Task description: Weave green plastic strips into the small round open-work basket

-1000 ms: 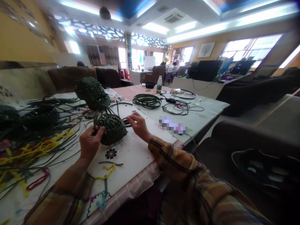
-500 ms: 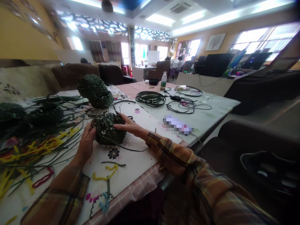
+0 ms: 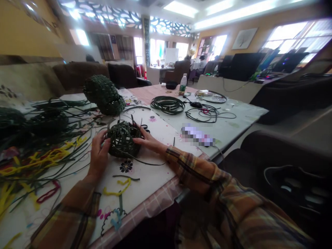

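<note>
A small dark green woven basket [image 3: 123, 140] rests on the white patterned tablecloth [image 3: 153, 176], loose strip ends sticking up from its top. My left hand [image 3: 100, 150] grips its left side, thumb toward me. On the right side, my right hand [image 3: 149, 141] holds it with the thumb on the near face and the other fingers partly hidden behind. One long strip trails from the basket to the right, under my right forearm. Just behind stands a larger, rounded woven piece [image 3: 102, 94] of the same green strips.
Yellow strips [image 3: 52, 159] and more green weaving [image 3: 49, 121] cover the table's left side. Beyond my right hand lie scissors [image 3: 145, 128], a coil of green strip [image 3: 168, 104], a bottle [image 3: 183, 84] and a blurred-out flat object [image 3: 197, 135]. A dark chair [image 3: 259, 152] stands at right.
The view has tilted down slightly. Both hands still hold the small basket, which has turned or tipped a little; my left fingers have shifted along its side.
</note>
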`<state>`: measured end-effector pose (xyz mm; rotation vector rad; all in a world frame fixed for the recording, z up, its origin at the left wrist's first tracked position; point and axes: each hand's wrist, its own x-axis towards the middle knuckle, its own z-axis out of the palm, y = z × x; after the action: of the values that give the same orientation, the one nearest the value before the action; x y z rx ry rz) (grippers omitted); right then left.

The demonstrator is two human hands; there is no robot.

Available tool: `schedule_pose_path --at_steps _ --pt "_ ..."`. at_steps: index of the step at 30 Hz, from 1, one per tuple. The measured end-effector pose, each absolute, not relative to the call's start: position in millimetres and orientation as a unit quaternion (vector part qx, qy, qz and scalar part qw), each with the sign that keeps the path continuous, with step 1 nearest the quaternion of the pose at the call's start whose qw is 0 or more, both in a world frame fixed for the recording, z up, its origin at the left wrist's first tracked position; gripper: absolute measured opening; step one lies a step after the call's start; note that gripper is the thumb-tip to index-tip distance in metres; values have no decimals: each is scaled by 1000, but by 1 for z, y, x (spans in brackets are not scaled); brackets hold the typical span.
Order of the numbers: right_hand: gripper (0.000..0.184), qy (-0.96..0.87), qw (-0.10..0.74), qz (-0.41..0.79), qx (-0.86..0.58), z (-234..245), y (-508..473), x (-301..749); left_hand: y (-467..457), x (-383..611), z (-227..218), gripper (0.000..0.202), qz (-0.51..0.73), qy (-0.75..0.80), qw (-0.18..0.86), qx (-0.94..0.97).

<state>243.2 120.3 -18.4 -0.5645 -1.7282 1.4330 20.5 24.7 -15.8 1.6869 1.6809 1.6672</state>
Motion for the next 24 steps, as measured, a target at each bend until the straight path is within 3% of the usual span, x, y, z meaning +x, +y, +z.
schedule_pose_path --at_steps 6,13,16,24 --pt "90 -685 422 547 -232 -22 118 240 6 31 -6 41 533 515 -95 664" --pt "89 -688 423 544 -228 -25 117 239 12 18 -13 44 467 539 -61 699" --pt "91 -690 413 556 -211 -29 118 238 13 18 -18 36 473 543 -43 692" --pt "98 -702 407 565 -150 -32 119 238 13 29 -24 32 489 541 -83 679"
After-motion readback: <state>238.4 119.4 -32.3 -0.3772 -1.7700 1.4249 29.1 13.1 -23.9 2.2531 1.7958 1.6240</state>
